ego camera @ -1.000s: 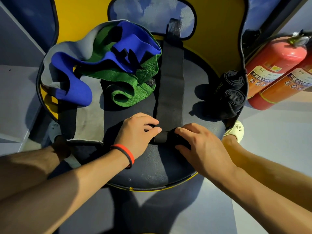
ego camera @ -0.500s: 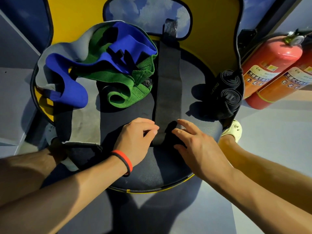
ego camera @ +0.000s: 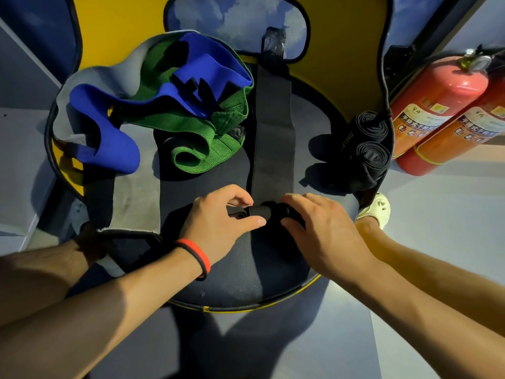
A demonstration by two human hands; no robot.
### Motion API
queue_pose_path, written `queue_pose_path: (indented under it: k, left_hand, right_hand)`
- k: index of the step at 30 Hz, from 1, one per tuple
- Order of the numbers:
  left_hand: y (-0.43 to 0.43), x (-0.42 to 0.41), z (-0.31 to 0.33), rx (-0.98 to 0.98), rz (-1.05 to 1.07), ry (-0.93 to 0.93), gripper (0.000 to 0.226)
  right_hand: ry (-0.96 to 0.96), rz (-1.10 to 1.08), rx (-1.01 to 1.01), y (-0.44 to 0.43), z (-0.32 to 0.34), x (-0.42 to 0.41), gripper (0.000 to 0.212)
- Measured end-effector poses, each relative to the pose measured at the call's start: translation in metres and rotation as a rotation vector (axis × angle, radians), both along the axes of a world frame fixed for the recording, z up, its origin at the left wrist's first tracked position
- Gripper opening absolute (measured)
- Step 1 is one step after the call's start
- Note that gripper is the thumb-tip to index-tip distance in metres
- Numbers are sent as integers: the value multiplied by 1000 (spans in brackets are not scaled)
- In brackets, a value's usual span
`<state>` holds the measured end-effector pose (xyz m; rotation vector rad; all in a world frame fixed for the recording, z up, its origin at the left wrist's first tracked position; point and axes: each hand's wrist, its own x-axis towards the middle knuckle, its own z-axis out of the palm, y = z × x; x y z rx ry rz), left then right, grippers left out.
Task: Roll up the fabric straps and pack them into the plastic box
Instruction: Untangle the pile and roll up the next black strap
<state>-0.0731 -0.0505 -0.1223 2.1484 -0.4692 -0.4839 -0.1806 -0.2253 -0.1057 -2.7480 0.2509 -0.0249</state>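
Note:
A long black strap [ego camera: 274, 127] lies flat down the middle of a dark round seat [ego camera: 246, 277]. Its near end is turned into a small roll [ego camera: 259, 211]. My left hand [ego camera: 218, 225] pinches the roll's left side between thumb and fingers. My right hand [ego camera: 322, 228] holds the right side with curled fingers. Two rolled black straps [ego camera: 369, 143] stand at the seat's right edge. Blue [ego camera: 117, 143], green [ego camera: 207, 149] and grey [ego camera: 136, 198] straps lie loose in a heap at the left. No plastic box is in view.
Two red fire extinguishers [ego camera: 442, 110] lie on the floor to the right. A foot in a pale clog [ego camera: 378, 207] stands beside the seat. The chair's yellow back [ego camera: 341, 45] rises behind the straps. Grey floor surrounds the seat.
Both hands have closed on the strap's near end and curled it up into a small roll; half a second ago the right hand's fingers were spread above it.

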Motion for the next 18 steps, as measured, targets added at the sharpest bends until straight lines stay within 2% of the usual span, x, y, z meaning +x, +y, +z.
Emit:
queue_pose_path:
  k: [3,9,13,16,18]
  left_hand:
    - [0,3,-1,31,28,16,26]
    - [1,-3,-3,8,42,113,18]
    - [-2,-3,-3,-29,67,171,20]
    - [-6,-1,-4,-40,100,228,20]
    - [-9,0,-4,-15,91,250,19]
  right_hand:
    - [-1,-60,78,-1,3,-1,18]
    - [113,-180,184,-2,12,-8,15]
    - [178,-249,266,-5,16,-14,28]
    - [178,-231,219,-4,17,-14,34]
    - [163,-200,166,-4,14,-14,30]
